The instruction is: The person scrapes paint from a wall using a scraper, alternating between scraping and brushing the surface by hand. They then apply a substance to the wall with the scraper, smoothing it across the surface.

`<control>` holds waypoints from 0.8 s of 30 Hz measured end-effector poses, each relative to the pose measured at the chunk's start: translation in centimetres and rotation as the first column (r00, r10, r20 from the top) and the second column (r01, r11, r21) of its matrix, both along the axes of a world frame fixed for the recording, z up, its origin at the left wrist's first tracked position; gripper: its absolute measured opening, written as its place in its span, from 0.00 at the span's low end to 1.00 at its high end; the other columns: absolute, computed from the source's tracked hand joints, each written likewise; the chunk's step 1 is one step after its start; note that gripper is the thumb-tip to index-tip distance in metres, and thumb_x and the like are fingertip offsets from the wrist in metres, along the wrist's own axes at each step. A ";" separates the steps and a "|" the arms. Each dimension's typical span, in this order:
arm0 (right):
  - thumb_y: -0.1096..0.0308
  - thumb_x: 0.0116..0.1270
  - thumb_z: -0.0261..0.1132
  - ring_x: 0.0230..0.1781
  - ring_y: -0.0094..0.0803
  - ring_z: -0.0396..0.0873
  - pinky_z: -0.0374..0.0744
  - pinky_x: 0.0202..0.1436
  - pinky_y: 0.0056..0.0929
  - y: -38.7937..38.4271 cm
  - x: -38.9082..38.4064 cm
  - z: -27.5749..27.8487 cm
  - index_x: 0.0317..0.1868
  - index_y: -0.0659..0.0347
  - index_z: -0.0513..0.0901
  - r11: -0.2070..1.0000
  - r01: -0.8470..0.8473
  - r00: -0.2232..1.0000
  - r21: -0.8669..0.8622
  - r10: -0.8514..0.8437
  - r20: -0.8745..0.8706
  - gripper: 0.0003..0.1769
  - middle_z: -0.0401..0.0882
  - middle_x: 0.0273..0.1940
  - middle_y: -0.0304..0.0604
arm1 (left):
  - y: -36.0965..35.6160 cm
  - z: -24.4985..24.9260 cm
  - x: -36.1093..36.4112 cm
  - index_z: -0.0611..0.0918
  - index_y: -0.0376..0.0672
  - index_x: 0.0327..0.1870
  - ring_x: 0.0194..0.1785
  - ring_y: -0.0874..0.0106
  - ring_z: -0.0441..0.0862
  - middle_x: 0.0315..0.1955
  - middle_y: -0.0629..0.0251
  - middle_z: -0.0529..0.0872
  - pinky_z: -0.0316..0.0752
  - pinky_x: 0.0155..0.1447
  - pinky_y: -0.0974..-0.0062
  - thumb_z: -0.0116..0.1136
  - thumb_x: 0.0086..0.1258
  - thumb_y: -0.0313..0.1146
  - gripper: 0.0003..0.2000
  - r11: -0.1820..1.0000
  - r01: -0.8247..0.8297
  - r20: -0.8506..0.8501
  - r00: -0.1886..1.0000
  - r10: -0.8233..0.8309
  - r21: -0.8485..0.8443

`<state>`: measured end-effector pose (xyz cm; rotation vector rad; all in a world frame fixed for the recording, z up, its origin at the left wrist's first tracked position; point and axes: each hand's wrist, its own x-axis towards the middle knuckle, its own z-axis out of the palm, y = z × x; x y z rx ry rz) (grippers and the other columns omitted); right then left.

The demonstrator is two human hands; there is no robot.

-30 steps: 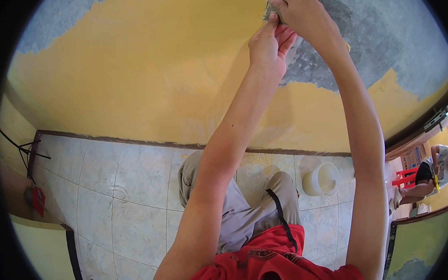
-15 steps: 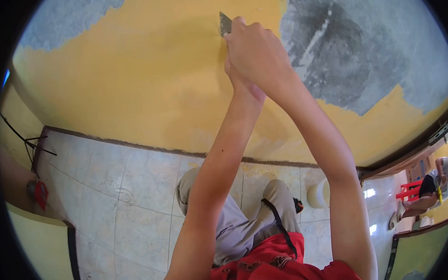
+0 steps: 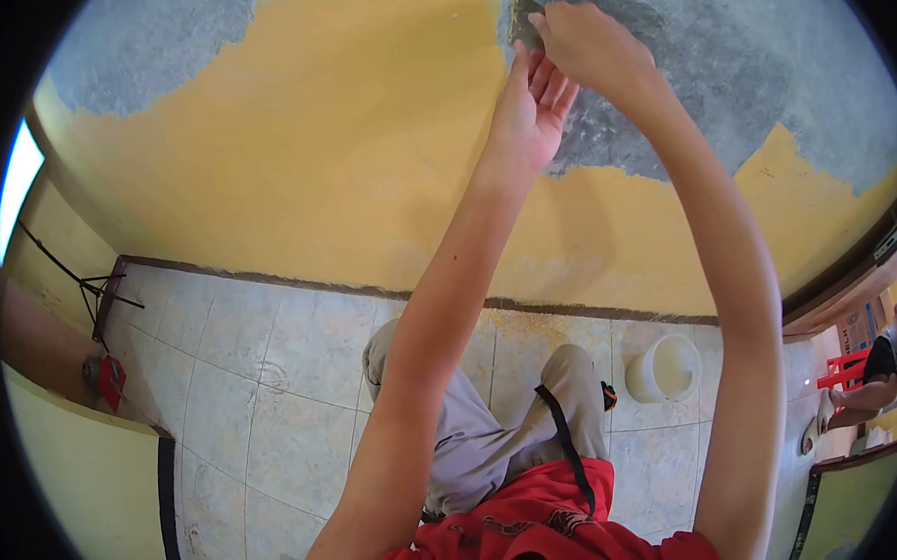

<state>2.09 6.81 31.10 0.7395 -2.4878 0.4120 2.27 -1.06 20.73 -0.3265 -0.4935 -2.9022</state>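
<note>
My right hand (image 3: 597, 48) is closed on a scraper (image 3: 525, 21), whose flat metal blade lies against the wall at the border of yellow paint (image 3: 345, 135) and bare grey plaster (image 3: 697, 91). Just below it, my left hand (image 3: 538, 109) is raised palm up, its fingers apart and partly curled, near the scraper. The handle is hidden inside my right hand.
A white bucket (image 3: 665, 370) stands on the tiled floor (image 3: 302, 424) right of my knees. A black tripod-like stand (image 3: 96, 290) and a red object (image 3: 111, 383) are at left. Another person (image 3: 880, 374) sits at far right near a red stool (image 3: 841, 371).
Both hands have moved up and right along the wall, the scraper going from yellow paint to the grey edge. My left hand now shows below my right. The bucket has come into fuller view.
</note>
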 end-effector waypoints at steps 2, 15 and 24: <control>0.58 0.71 0.56 0.43 0.56 0.84 0.81 0.46 0.50 -0.6 1.1 2.5 0.40 0.70 0.86 0.994 0.060 0.994 0.093 -0.069 0.089 0.20 0.84 0.44 0.62 | -0.1 1.5 -0.5 0.79 0.44 0.53 0.49 0.76 0.84 0.48 0.72 0.85 0.82 0.59 0.74 0.57 0.76 0.40 0.12 0.999 -0.002 0.017 1.000 0.001 0.038; 0.57 0.72 0.57 0.46 0.56 0.83 0.80 0.48 0.50 -2.4 1.2 4.1 0.42 0.67 0.85 0.985 0.064 0.994 0.159 -0.077 0.074 0.20 0.85 0.43 0.61 | 0.8 2.5 -2.5 0.81 0.39 0.50 0.44 0.74 0.84 0.41 0.67 0.85 0.85 0.50 0.79 0.60 0.73 0.39 0.14 0.971 -0.067 0.002 0.998 0.068 0.231; 0.63 0.68 0.57 0.46 0.57 0.83 0.79 0.48 0.52 -3.5 1.6 3.3 0.39 0.71 0.85 0.991 0.132 0.987 0.030 -0.134 0.088 0.17 0.83 0.43 0.65 | -0.2 2.8 -1.5 0.82 0.39 0.46 0.41 0.75 0.82 0.36 0.68 0.83 0.81 0.45 0.81 0.64 0.71 0.43 0.15 0.984 -0.116 0.105 0.989 0.102 0.132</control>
